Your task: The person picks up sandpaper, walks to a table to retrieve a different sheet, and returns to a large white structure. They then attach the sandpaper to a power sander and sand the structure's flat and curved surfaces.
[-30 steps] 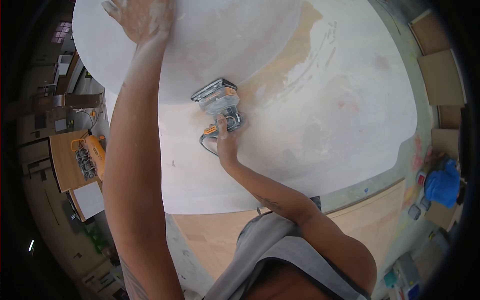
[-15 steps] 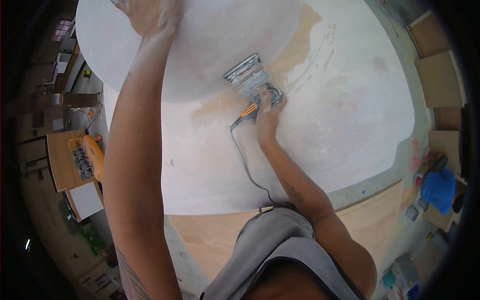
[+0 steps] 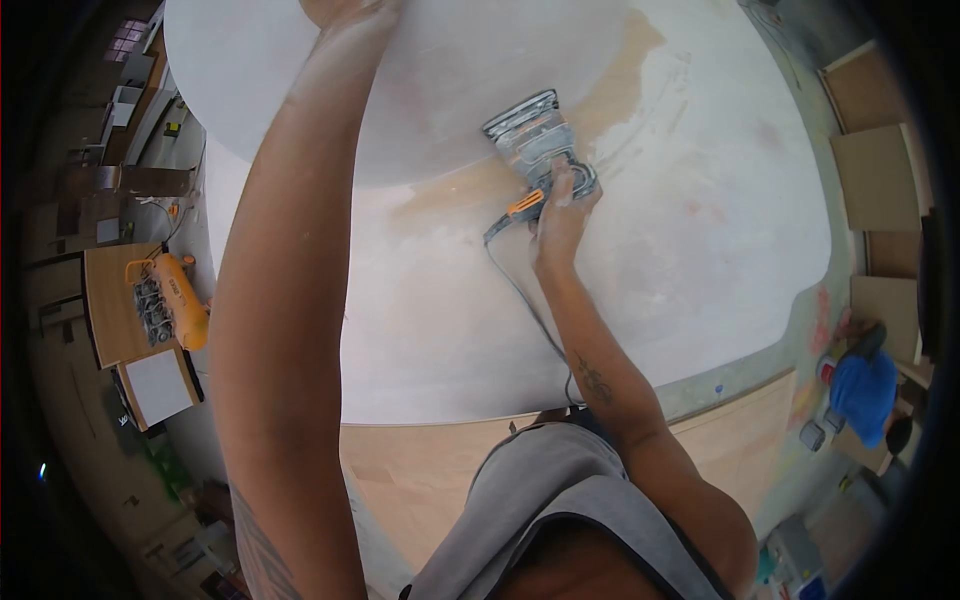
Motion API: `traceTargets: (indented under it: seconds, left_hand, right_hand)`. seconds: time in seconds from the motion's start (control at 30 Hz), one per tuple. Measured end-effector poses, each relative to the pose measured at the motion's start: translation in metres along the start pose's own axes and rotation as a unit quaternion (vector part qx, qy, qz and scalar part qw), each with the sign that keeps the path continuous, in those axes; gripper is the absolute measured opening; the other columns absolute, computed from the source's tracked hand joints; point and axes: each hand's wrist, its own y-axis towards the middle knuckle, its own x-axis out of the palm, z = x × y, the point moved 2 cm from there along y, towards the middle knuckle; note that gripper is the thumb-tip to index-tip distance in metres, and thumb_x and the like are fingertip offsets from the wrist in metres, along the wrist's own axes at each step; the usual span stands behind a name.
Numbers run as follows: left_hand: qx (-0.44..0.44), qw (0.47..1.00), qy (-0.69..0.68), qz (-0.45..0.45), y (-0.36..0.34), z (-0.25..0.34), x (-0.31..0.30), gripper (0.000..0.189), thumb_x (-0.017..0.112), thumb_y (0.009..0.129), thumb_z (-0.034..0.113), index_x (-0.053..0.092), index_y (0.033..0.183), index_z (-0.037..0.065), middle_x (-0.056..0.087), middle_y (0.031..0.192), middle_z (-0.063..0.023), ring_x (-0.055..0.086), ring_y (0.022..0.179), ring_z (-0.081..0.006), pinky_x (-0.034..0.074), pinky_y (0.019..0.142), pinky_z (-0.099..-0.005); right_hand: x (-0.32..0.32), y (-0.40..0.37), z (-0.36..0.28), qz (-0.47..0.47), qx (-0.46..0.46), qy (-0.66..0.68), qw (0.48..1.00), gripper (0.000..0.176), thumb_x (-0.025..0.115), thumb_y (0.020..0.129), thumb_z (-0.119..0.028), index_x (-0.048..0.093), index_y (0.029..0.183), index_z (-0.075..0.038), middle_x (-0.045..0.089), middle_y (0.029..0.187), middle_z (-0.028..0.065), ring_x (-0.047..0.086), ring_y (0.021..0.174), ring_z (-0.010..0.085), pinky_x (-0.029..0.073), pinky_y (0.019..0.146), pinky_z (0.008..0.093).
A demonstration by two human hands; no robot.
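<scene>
With the right hand point(image 3: 568, 205) wrapped around the body of the sander point(image 3: 537, 137), that grip is closed on the tool, and look where it sits now: out along the middle stretch of the tan band point(image 3: 632, 70)! A second ago it covered the band's left end; it has travelled along, away from that end, and swung round, so the left end lies bare to view and the work, I'd judge, has shifted to a different stretch. Whether the pad is flat on the white panel point(image 3: 700, 300) or tilted off it, I can't tell. Down comes the cord point(image 3: 515, 280), mostly hidden a second back, now trailing clear on the near side of the band. Over to the left hand point(image 3: 340, 9), up beyond the band's left end, over the pale disc point(image 3: 450, 90): its fingers have slipped past the top of the view, so open or closed, no telling! Well out left of the band, an orange tank point(image 3: 180, 300); well out to its right, a person in blue point(image 3: 865, 395)
</scene>
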Motion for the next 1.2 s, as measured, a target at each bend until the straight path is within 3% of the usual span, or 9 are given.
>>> traceTargets:
  seconds: [0.07, 0.23, 0.3, 0.5, 0.57, 0.7, 0.83, 0.9, 1.2]
  left_hand:
    - [0.012, 1.000, 0.002, 0.014, -0.004, -0.011, -0.002, 0.055, 0.051, 0.103, 0.038, 0.052, 0.150, 0.010, 0.042, 0.162, -0.0137, 0.027, 0.156, -0.0361, 0.015, 0.128, -0.0575]
    - [0.014, 1.000, 0.003, 0.016, 0.004, -0.017, -0.009, 0.055, 0.052, 0.102, 0.038, 0.053, 0.150, 0.010, 0.044, 0.161, -0.0143, 0.029, 0.154, -0.0363, 0.016, 0.127, -0.0584]
    - [0.011, 1.000, 0.001, 0.013, 0.004, -0.016, -0.012, 0.055, 0.052, 0.102, 0.038, 0.052, 0.150, 0.010, 0.044, 0.161, -0.0146, 0.029, 0.154, -0.0364, 0.016, 0.127, -0.0583]
    - [0.018, 1.000, -0.001, 0.011, 0.005, -0.019, -0.004, 0.056, 0.052, 0.103, 0.039, 0.051, 0.151, 0.011, 0.044, 0.162, -0.0152, 0.029, 0.155, -0.0361, 0.016, 0.128, -0.0574]
    - [0.021, 1.000, 0.002, 0.013, 0.003, -0.015, -0.003, 0.055, 0.052, 0.103, 0.039, 0.051, 0.151, 0.011, 0.044, 0.162, -0.0153, 0.029, 0.155, -0.0358, 0.015, 0.128, -0.0571]
    - [0.009, 1.000, -0.016, 0.002, -0.001, -0.020, -0.009, 0.055, 0.053, 0.102, 0.038, 0.051, 0.150, 0.012, 0.044, 0.162, -0.0147, 0.030, 0.155, -0.0355, 0.015, 0.128, -0.0568]
    - [0.010, 1.000, -0.022, 0.016, -0.001, -0.029, -0.013, 0.054, 0.054, 0.102, 0.037, 0.052, 0.150, 0.012, 0.044, 0.161, -0.0145, 0.031, 0.154, -0.0359, 0.016, 0.128, -0.0562]
    - [0.012, 1.000, -0.020, 0.012, -0.004, -0.040, -0.019, 0.054, 0.054, 0.102, 0.037, 0.052, 0.149, 0.011, 0.045, 0.161, -0.0146, 0.030, 0.154, -0.0358, 0.016, 0.128, -0.0560]
    - [0.017, 0.999, -0.043, 0.020, -0.015, -0.046, -0.014, 0.055, 0.053, 0.101, 0.038, 0.054, 0.148, 0.009, 0.043, 0.161, -0.0154, 0.028, 0.155, -0.0376, 0.015, 0.127, -0.0576]
  right_hand:
    - [0.014, -0.027, 0.015, 0.021, 0.019, -0.008, 1.000, 0.065, 0.067, 0.103, -0.028, 0.029, 0.147, 0.001, 0.052, 0.124, 0.0178, 0.060, 0.100, 0.0205, 0.053, 0.082, 0.0334]
    - [0.039, -0.072, 0.051, 0.013, 0.011, 0.012, 1.000, 0.067, 0.068, 0.102, -0.027, 0.026, 0.148, -0.001, 0.050, 0.127, 0.0201, 0.061, 0.102, 0.0228, 0.056, 0.079, 0.0335]
    - [0.051, -0.087, 0.062, 0.012, 0.043, 0.055, 0.997, 0.065, 0.067, 0.104, -0.029, 0.025, 0.151, -0.012, 0.054, 0.120, 0.0132, 0.062, 0.081, 0.0151, 0.048, 0.055, 0.0256]
    - [0.074, -0.117, 0.106, -0.017, 0.001, 0.016, 1.000, 0.068, 0.068, 0.104, -0.027, 0.019, 0.150, -0.015, 0.062, 0.111, 0.0127, 0.063, 0.081, 0.0115, 0.045, 0.052, 0.0239]
    - [0.081, -0.129, 0.105, -0.039, 0.092, 0.100, 0.990, 0.074, 0.071, 0.101, -0.020, 0.018, 0.151, -0.010, 0.050, 0.126, 0.0198, 0.060, 0.105, 0.0200, 0.056, 0.074, 0.0305]
    - [0.086, -0.139, 0.102, -0.050, 0.124, 0.109, 0.985, 0.074, 0.072, 0.100, -0.020, 0.018, 0.150, -0.012, 0.052, 0.128, 0.0214, 0.062, 0.093, 0.0171, 0.053, 0.065, 0.0267]
    - [0.076, -0.132, 0.102, -0.065, 0.144, 0.113, 0.981, 0.076, 0.073, 0.100, -0.022, 0.017, 0.151, -0.010, 0.052, 0.128, 0.0211, 0.064, 0.092, 0.0190, 0.056, 0.073, 0.0297]
    - [0.075, -0.123, 0.111, -0.007, 0.031, 0.055, 0.998, 0.074, 0.070, 0.102, -0.024, 0.017, 0.153, -0.014, 0.060, 0.121, 0.0153, 0.068, 0.088, 0.0162, 0.050, 0.055, 0.0259]
    - [0.042, -0.074, 0.060, 0.022, 0.010, 0.047, 0.999, 0.064, 0.067, 0.103, -0.026, 0.027, 0.150, -0.011, 0.051, 0.130, 0.0136, 0.059, 0.104, 0.0210, 0.060, 0.076, 0.0325]
